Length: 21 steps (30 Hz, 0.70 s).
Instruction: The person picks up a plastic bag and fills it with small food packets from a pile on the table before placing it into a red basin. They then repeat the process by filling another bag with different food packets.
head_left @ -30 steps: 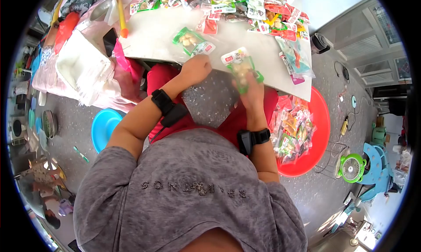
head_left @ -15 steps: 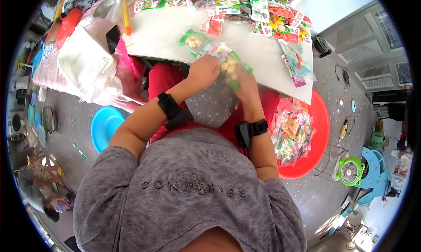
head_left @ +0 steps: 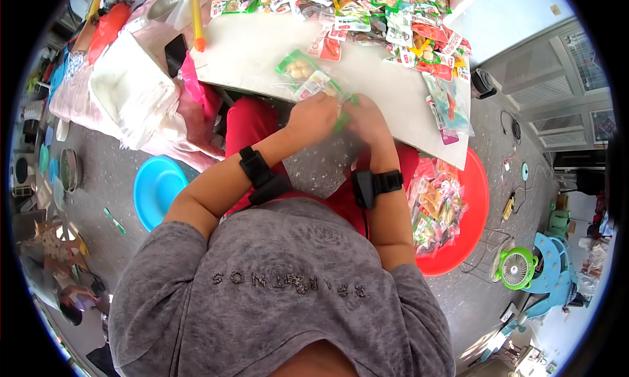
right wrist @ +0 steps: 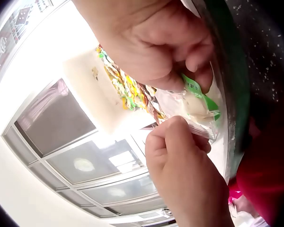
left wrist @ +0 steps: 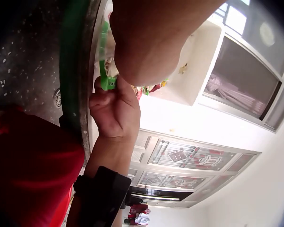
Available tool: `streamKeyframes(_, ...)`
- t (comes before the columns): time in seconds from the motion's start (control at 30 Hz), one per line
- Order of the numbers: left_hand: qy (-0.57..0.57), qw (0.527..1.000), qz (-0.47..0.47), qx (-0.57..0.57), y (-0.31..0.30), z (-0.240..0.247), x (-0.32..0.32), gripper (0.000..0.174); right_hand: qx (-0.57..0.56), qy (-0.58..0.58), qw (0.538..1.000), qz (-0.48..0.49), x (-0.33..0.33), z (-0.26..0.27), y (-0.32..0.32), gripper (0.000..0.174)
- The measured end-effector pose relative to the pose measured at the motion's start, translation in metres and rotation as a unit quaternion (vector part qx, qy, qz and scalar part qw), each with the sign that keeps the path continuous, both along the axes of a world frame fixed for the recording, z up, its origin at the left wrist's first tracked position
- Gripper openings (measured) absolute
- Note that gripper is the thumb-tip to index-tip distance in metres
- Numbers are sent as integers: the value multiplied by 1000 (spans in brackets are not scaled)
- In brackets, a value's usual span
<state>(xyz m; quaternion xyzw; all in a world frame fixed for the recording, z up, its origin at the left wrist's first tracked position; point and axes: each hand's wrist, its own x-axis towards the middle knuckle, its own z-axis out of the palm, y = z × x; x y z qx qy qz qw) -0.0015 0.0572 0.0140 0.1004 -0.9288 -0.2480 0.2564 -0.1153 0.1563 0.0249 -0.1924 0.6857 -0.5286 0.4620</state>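
Observation:
Both hands hold a green-edged clear food packet [right wrist: 199, 105] with pale pieces inside, above the table's near edge. In the right wrist view my right hand [right wrist: 165, 45] pinches its green end between thumb and fingers. Opposite it, my left hand [right wrist: 180, 156] has curled fingers at the packet's clear edge. From the head view, the left hand [head_left: 314, 119] and right hand [head_left: 368, 121] are close together and hide most of this packet. Just beyond them a similar packet [head_left: 298, 69] lies on the white tabletop [head_left: 252, 49].
Many colourful snack packets [head_left: 419, 33] are heaped at the table's back. A red basin [head_left: 468, 226] with more packets stands on the floor at right, a blue basin [head_left: 157, 190] at left. White cloth [head_left: 131, 95] and a phone [head_left: 175, 54] lie to the left.
My right hand has moved in toward the left with the packet, turning it so that it is now mostly hidden. The left hand has shifted right and now meets the packet's edge.

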Motion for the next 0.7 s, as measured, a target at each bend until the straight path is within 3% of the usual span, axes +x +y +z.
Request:
streamKeyframes(0.07,8,1000,-2,-15,1,-1,1,9,-13,-16,1000,-15,-2,-7,-6,23)
streamKeyframes(0.17,28,999,-10,-36,1,2,1,8,-129,5,992,1,1,-32,-25,23)
streamKeyframes(0.27,34,999,-14,-40,-1,1,5,8,-157,135,978,24,13,-19,-36,24)
streamKeyframes(0.4,-19,998,-22,-51,-4,3,12,7,-96,60,993,14,11,-15,-41,24)
streamKeyframes(0.57,23,999,-19,-36,-10,3,14,7,-93,-4,995,23,13,-16,-58,26)
streamKeyframes(0.67,54,997,-35,-44,-19,10,18,14,-166,-153,973,-55,16,-20,-70,25)
streamKeyframes(0.7,57,996,-43,-45,-25,13,21,20,-179,-144,972,-51,14,-23,-71,24)
